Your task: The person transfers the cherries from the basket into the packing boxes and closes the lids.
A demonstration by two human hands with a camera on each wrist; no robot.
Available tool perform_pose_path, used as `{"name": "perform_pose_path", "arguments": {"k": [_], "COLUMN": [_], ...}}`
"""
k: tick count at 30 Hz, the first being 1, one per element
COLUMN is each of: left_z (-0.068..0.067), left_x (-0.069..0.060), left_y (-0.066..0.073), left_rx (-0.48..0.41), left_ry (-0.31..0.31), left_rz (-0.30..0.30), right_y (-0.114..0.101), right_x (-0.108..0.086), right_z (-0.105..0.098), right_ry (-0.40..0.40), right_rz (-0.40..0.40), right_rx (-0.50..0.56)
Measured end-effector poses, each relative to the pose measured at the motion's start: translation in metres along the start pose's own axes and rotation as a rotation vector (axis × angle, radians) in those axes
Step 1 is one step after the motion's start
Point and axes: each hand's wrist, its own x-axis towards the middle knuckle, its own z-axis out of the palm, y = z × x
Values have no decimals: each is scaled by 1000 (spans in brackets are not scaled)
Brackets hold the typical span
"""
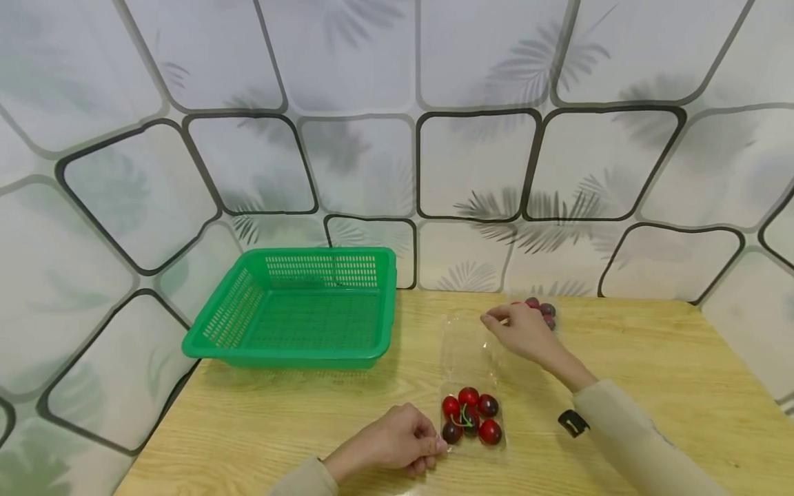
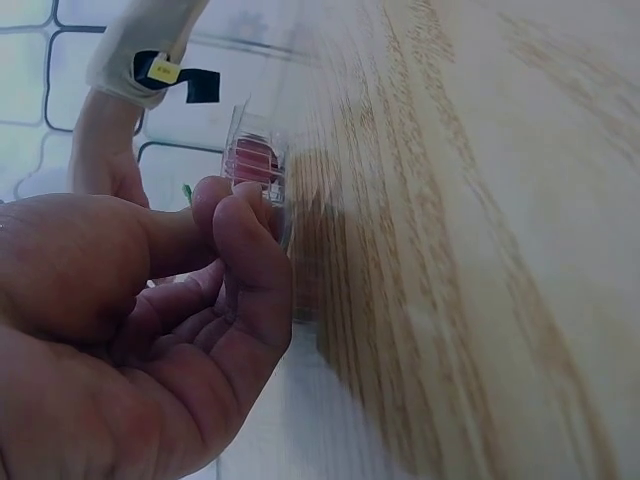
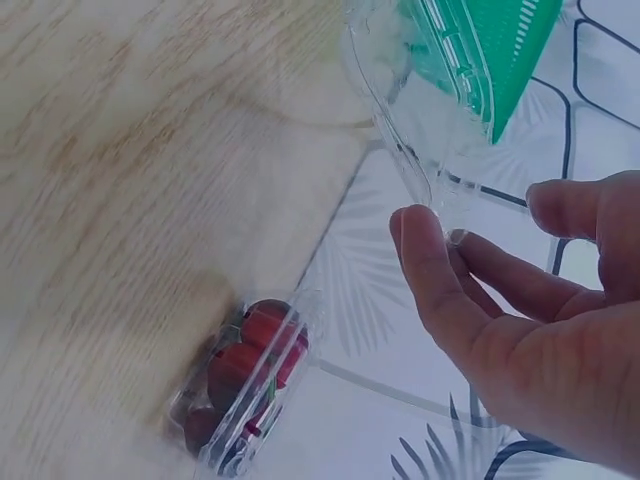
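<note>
A clear plastic clamshell box [image 1: 469,358] lies with its lid folded back on the wooden table. Red and dark cherries [image 1: 490,432] with green stems fill its near half. My left hand [image 1: 403,441] pinches the near left corner of the box between thumb and curled fingers. At the lid's far right edge is my right hand [image 1: 524,331]. In the right wrist view its fingertips touch the clear lid [image 3: 420,110], while the thumb stands apart from them. Behind the right hand, partly hidden, sits a second clear box of cherries [image 1: 547,310]; in the right wrist view it looks closed.
A green plastic basket [image 1: 384,310] with slotted sides stands at the back left of the wooden table [image 1: 620,358], near the patterned wall covering [image 1: 477,165]. A black strap [image 1: 573,423] hangs at the right sleeve.
</note>
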Motion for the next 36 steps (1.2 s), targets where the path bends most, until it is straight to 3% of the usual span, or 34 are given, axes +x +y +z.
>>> {"name": "perform_pose_path", "arguments": {"k": [8,15,21,29,36], "left_z": [-1,-4,-4,-4,-6], "left_x": [2,5,7,10,11], "left_y": [-2,-5,-6,-7,-6], "left_rx": [-27,-64,-108,-114,-131], "left_ry": [-3,5,12,35,48], "left_rz": [16,18,-10,-1,2], "right_y": [-2,-5,-9,-10,-6], "right_x": [-12,-24,-38,-50,-59], "right_z": [-5,-9,-9,-3,1], "right_ry": [107,137,174,185,230], "right_rz": [-16,-66,-127,-154,-274], "right_rx": [56,124,137,115,91]}}
